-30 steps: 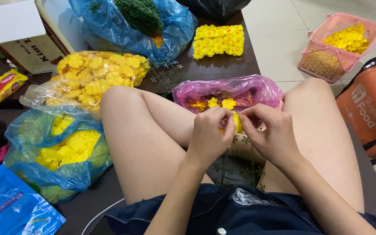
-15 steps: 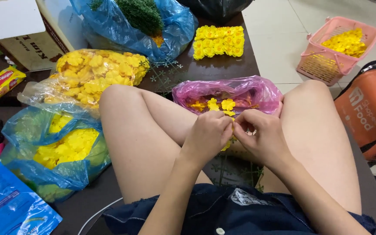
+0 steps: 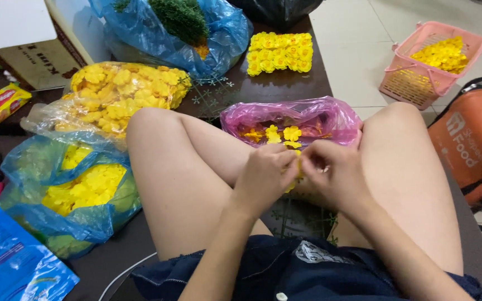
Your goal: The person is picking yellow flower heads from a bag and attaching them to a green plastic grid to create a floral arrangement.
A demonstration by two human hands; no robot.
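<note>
Both hands pinched on a small yellow flower [image 3: 297, 161], mid-frame between the knees.

Left hand [image 3: 266, 178] and right hand [image 3: 336, 175] meet right below the pink bag [image 3: 308, 117] of yellow flowers; pink basket [image 3: 403, 83] of more sits upper right, blue bag [image 3: 34, 223] lower left.

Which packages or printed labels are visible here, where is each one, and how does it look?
Snack packet: far left, flat, yellow and red.
Cardboard box: top left, beige, dark print.
Orange bag: right edge, white printed logo.
Blue plastic packet: bottom left, flat, glossy.
</note>
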